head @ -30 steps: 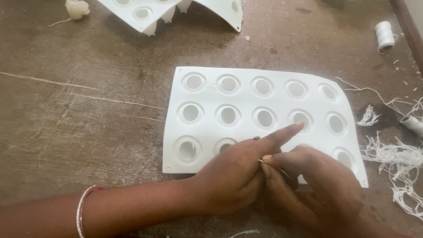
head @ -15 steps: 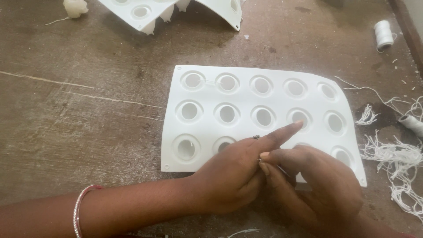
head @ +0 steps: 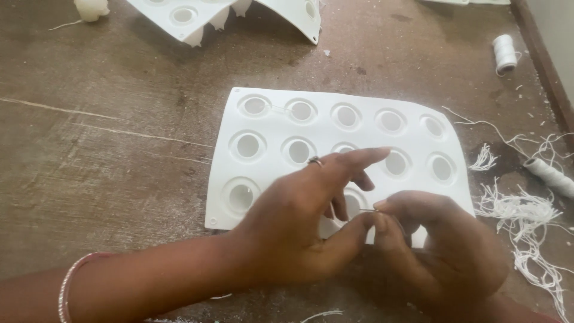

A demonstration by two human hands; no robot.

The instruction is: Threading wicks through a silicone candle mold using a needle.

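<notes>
A white silicone mould tray (head: 323, 128) with rows of round cavities lies flat on the brown table. My left hand (head: 299, 221) rests over its near edge, index finger stretched across the middle row, a ring on one finger. My right hand (head: 442, 251) sits at the tray's near right corner. Its thumb and forefinger pinch a thin white thread or wick (head: 366, 210), and the left thumb meets it at the same spot. The cavities under both hands are hidden.
A second white mould (head: 239, 15) lies bent at the top edge, with a small white lump (head: 91, 8) to its left. Two thread spools (head: 505, 52) (head: 550, 175) and a heap of cut white threads (head: 526, 227) lie on the right, near the table's raised edge.
My left hand has spread its fingers and lifted a little over the tray. Both thumbs stay pinched together at the thread. The view has shifted slightly.
</notes>
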